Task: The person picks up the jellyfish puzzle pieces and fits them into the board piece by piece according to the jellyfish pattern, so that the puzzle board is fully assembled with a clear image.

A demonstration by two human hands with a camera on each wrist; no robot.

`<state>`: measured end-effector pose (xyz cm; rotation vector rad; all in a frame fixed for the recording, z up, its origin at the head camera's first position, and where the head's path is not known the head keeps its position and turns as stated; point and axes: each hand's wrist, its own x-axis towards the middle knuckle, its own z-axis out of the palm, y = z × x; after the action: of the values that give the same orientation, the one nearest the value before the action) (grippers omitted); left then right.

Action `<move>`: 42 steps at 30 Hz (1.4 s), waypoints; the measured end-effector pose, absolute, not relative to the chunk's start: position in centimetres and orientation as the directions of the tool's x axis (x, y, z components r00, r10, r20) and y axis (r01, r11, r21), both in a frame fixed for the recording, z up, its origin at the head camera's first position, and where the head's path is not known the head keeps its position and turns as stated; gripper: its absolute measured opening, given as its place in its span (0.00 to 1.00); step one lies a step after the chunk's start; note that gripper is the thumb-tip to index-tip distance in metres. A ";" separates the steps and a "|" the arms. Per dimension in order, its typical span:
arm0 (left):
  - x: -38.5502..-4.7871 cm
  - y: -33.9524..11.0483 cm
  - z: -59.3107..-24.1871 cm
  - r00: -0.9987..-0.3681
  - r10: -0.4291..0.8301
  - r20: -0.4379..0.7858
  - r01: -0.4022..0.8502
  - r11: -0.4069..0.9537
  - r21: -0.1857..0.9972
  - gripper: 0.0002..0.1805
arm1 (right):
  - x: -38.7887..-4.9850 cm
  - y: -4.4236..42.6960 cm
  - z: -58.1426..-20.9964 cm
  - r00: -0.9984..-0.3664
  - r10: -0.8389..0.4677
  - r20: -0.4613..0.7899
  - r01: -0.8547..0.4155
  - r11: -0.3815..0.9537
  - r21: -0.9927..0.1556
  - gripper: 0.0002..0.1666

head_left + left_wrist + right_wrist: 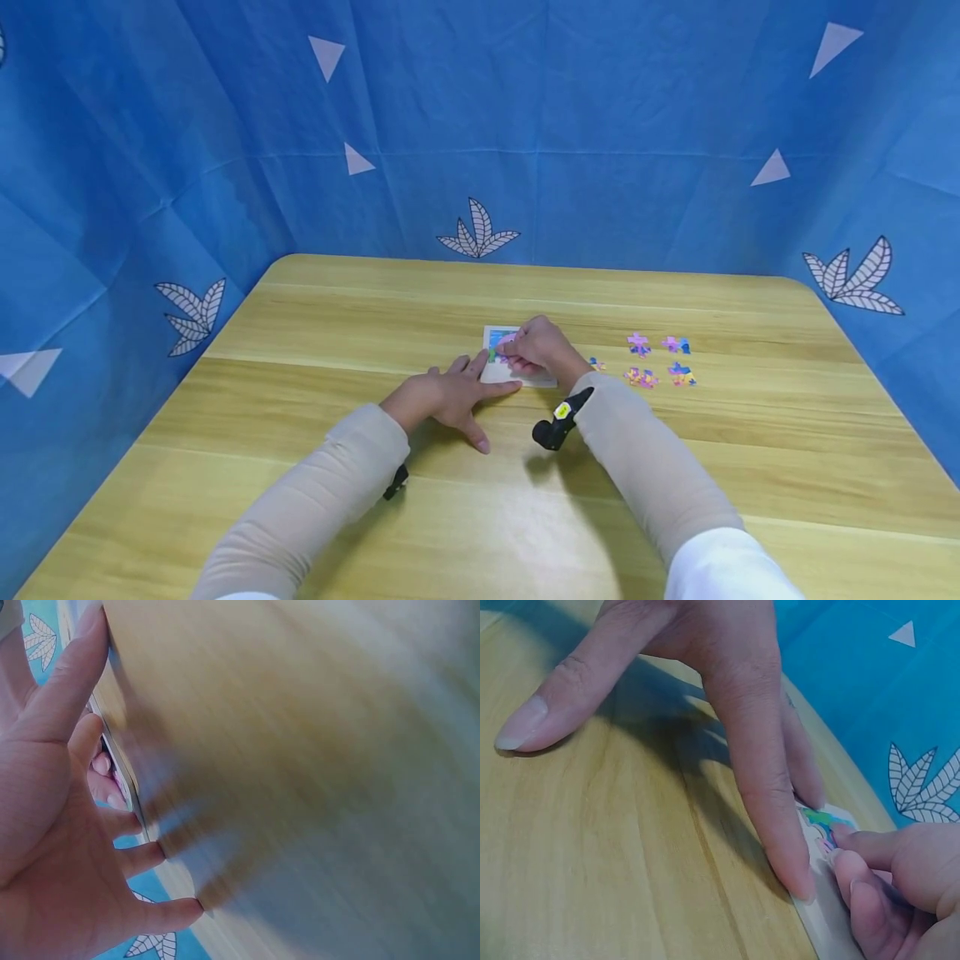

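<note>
The puzzle board (497,369) lay flat on the table (420,517) directly beneath the right hand (543,346), picture side up; that hand's fingers were curled, thumb and fingertip drawn close together over the picture, though whether they pinched a separate piece I could not tell; the left hand (450,400), to the left of that grip and nearer the person, was spread and relaxed around nothing, one straight finger touching the board's near edge and another at its left end; the loose pieces (638,344) lay to the right of the right grip, well apart from the board, save one (597,364) just beside the right wrist. The step in hand looked like settling part of the picture into place; done well, it called for the left fingertips to brace the edge lightly without tipping the board, and for the right fingertips to line up tabs with gaps before pressing straight down; a sideways shove would have risked dislodging neighbouring bits. As for lie, the board seemed to run left to right under the grip, its near edge roughly facing the person; slant and the covering hand left its long axis uncertain, and which way the picture's top pointed I could not tell.
</note>
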<state>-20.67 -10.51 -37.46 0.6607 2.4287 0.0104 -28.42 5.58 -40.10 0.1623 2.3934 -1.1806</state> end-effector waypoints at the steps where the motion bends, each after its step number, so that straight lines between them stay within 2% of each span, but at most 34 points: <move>1: -20.7 -10.5 -37.5 -0.687 0.462 -0.561 0.457 0.875 0.161 0.54 | -28.5 5.6 -40.1 -0.885 -0.096 -0.456 0.304 0.623 -0.721 0.16; 27: -20.6 -10.5 -37.5 -0.692 0.459 -0.557 0.459 0.875 0.151 0.52 | -28.1 5.3 -40.5 -0.930 -0.122 -0.347 0.178 0.677 -0.714 0.22; 36: -20.5 -10.5 -37.4 -0.693 0.457 -0.558 0.460 0.876 0.145 0.53 | -27.1 5.7 -40.9 -0.958 -0.184 -0.220 0.038 0.679 -0.733 0.21; 42: -20.5 -10.4 -37.4 -0.696 0.457 -0.554 0.460 0.876 0.144 0.52 | -26.9 7.6 -40.3 -0.970 -0.168 -0.177 0.011 0.694 -0.720 0.16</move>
<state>-20.49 -10.44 -37.44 0.6608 2.4442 -0.0084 -26.87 7.61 -40.31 -0.1261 2.6757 -1.1388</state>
